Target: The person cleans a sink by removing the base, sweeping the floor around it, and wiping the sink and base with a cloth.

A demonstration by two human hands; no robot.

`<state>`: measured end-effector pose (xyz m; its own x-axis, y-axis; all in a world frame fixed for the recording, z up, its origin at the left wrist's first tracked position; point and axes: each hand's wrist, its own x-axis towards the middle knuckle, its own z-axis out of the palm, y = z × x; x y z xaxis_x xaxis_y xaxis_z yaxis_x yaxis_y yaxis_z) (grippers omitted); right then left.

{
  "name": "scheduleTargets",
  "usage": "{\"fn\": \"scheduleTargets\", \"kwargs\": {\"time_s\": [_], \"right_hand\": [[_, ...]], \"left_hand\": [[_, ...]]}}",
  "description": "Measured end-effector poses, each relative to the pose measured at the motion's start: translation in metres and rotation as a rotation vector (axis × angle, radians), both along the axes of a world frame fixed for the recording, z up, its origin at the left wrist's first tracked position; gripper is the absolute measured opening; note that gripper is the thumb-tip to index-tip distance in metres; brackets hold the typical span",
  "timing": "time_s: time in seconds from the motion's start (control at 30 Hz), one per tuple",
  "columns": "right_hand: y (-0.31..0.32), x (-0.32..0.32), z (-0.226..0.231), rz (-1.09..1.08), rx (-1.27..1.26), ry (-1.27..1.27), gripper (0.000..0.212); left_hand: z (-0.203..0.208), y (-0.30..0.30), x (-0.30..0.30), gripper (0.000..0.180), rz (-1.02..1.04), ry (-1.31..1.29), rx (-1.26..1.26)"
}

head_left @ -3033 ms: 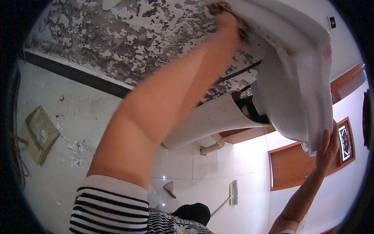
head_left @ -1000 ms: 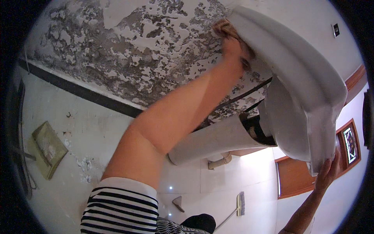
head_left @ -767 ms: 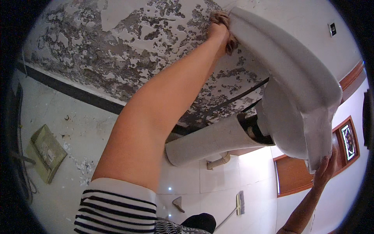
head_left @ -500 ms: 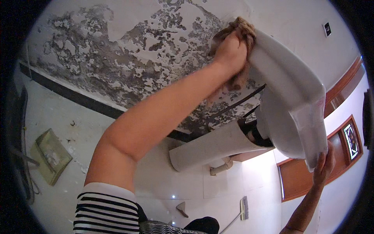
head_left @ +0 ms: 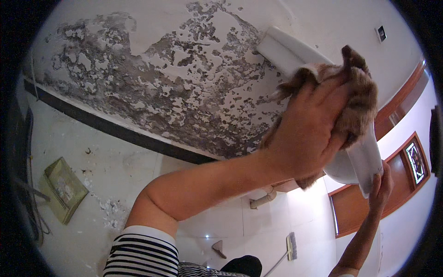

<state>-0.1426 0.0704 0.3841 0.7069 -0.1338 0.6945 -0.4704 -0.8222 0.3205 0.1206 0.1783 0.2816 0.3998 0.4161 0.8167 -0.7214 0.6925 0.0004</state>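
A white pedestal washbasin [head_left: 288, 51] stands tilted in view against the wall. My left hand [head_left: 311, 122] presses a brown cloth [head_left: 362, 94] onto the basin, its fingers curled into the bunched fabric. The cloth and hand cover much of the basin's middle and its pedestal. At the basin's near right corner, my right hand [head_left: 380, 187] grips the rim, with the thumb on the outer side.
The wall [head_left: 152, 87] behind is stained, its paint peeling. A greenish dustpan [head_left: 63, 190] lies on the floor at left. Lower down are a broom [head_left: 291, 246], a small scraper-like piece [head_left: 219, 249] and a drain pipe [head_left: 262, 199]. A brown wooden door [head_left: 397, 184] is at right.
My left hand has moved with the brown cloth from the basin's far end by the wall rightward and nearer, over its middle. My right hand stays at the rim.
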Motion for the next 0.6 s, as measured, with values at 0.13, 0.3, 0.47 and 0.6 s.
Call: {"fn": "scheduleTargets", "kwargs": {"time_s": [0.13, 0.3, 0.47, 0.6], "right_hand": [[-0.004, 0.002, -0.011, 0.059, -0.029, -0.042, 0.038], [0.003, 0.010, -0.007, 0.029, -0.078, 0.001, 0.035], [-0.002, 0.004, -0.010, 0.018, -0.066, -0.060, 0.033], [0.006, 0.009, -0.012, 0.053, -0.057, -0.040, 0.031]], "left_hand": [[0.016, -0.036, 0.080, 0.019, -0.225, 0.164, 0.353], [0.000, -0.062, 0.070, 0.027, -0.814, 0.300, 0.084], [-0.015, -0.032, -0.046, 0.031, -0.812, 0.498, 0.012], [-0.065, -0.044, -0.142, 0.039, -1.087, 0.179, 0.017]]}}
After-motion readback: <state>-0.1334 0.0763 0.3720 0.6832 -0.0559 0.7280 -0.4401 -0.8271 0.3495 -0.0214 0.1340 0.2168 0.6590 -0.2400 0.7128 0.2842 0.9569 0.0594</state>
